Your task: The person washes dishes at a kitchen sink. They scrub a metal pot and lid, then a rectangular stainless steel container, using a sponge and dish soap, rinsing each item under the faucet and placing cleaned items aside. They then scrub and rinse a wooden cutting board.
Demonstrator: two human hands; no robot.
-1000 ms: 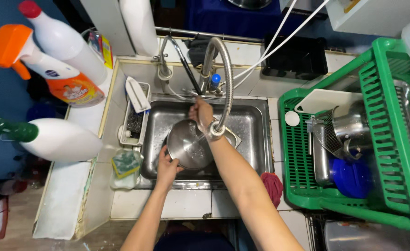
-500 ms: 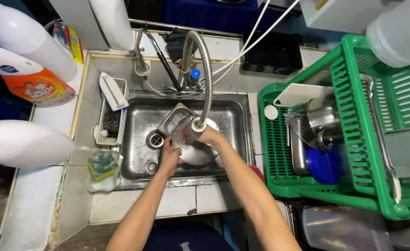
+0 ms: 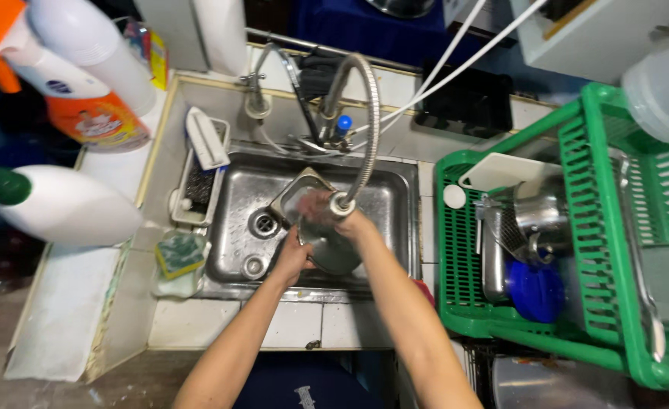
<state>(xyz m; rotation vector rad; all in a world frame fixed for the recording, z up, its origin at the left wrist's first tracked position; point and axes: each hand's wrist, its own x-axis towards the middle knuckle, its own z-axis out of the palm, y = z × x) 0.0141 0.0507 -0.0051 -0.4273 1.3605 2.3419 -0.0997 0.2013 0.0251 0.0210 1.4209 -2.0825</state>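
Note:
Over the steel sink point(image 3: 395, 197) my left hand point(image 3: 295, 254) grips the near side of a round metal pot point(image 3: 334, 254). My right hand point(image 3: 350, 223) is on the pot's far rim, just under the spout of the flexible metal faucet point(image 3: 365, 113); it is blurred there, with something glossy at the pot's mouth. The pot hangs above the basin, right of the drain point(image 3: 262, 223).
A green dish rack point(image 3: 592, 227) at the right holds metal cookware, a white board and a blue lid. Left of the sink are a white brush caddy point(image 3: 198, 170), a sponge in a dish point(image 3: 179, 257), and spray and detergent bottles point(image 3: 84, 91).
The view has shifted, so the sink sits more to the centre. The pot has turned in my hands and stays under the faucet spout.

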